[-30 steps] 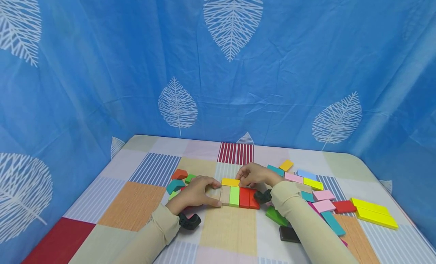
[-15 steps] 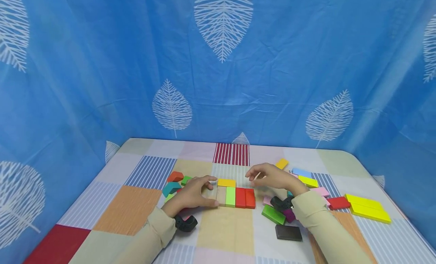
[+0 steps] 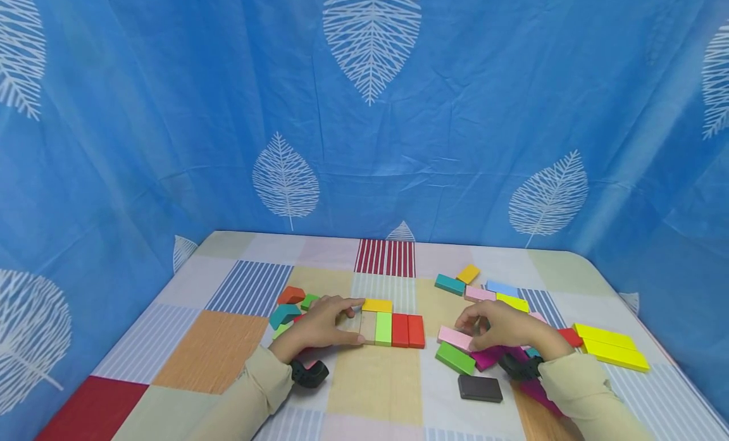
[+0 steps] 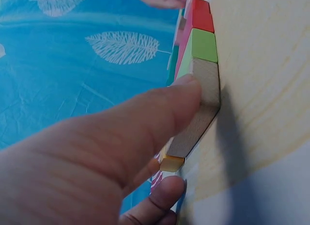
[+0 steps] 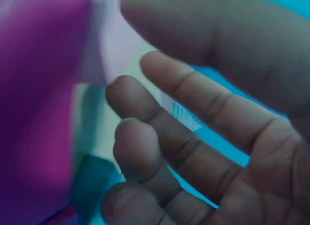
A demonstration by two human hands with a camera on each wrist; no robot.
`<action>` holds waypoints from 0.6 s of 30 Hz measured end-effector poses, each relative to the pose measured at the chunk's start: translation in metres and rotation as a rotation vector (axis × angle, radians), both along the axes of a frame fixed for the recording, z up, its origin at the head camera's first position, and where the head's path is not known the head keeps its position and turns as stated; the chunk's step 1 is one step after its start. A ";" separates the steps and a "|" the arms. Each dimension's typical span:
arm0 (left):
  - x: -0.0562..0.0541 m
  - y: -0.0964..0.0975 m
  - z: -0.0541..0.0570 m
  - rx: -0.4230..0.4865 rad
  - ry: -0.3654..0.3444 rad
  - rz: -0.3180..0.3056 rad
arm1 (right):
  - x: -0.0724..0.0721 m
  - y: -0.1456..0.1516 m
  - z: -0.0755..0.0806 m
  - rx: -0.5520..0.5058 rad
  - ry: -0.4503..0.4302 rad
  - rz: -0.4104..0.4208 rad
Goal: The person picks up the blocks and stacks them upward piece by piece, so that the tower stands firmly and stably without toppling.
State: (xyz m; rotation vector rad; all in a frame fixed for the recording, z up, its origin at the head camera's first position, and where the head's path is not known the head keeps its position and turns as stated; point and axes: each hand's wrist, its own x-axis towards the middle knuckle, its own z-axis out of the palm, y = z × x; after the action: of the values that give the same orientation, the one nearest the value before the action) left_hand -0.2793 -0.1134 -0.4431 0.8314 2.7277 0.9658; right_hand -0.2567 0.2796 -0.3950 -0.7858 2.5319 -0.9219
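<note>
On the table stands a flat group of blocks: a plain wooden block (image 3: 367, 328), a light green block (image 3: 383, 329), two red blocks (image 3: 400, 331) and a yellow block (image 3: 377, 305) across the far end. My left hand (image 3: 321, 322) is at the group's left side. Its thumb touches the wooden block's near corner (image 4: 206, 82), and the index fingertip lies at the yellow block's left end. My right hand (image 3: 498, 327) is over the block pile, thumb and fingertips spread at the right end of a pink block (image 3: 454, 338). A magenta piece (image 5: 38, 104) lies close by.
Right of the group lie a green block (image 3: 455, 358), a black block (image 3: 480, 388), teal (image 3: 450, 284) and orange blocks (image 3: 468, 274), and long yellow blocks (image 3: 615, 354). Orange-red (image 3: 291, 295) and teal (image 3: 284, 315) pieces lie beyond my left hand. A blue curtain (image 3: 455, 112) hangs behind.
My right hand has let go of the yellow block at the group's far end and moved right and nearer to the pink block. My left hand stays by the group.
</note>
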 end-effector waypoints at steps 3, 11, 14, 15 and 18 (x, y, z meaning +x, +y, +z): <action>0.000 0.000 0.000 -0.006 0.000 0.004 | 0.003 0.002 -0.002 0.017 0.009 0.009; 0.003 0.000 0.001 -0.006 -0.007 0.021 | -0.001 -0.002 -0.002 0.047 -0.020 -0.016; 0.003 0.000 0.001 -0.006 -0.011 0.020 | -0.002 -0.004 -0.003 0.070 -0.013 -0.037; 0.003 0.000 0.001 -0.006 -0.012 0.021 | -0.003 -0.005 -0.003 0.079 -0.006 -0.056; 0.003 0.000 0.001 -0.004 -0.013 0.020 | -0.005 -0.009 -0.002 0.109 0.010 -0.139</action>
State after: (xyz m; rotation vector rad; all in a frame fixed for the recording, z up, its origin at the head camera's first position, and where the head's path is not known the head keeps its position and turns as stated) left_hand -0.2761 -0.1129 -0.4424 0.7949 2.7312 0.9657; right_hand -0.2619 0.2706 -0.3975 -0.5896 2.6476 -0.8158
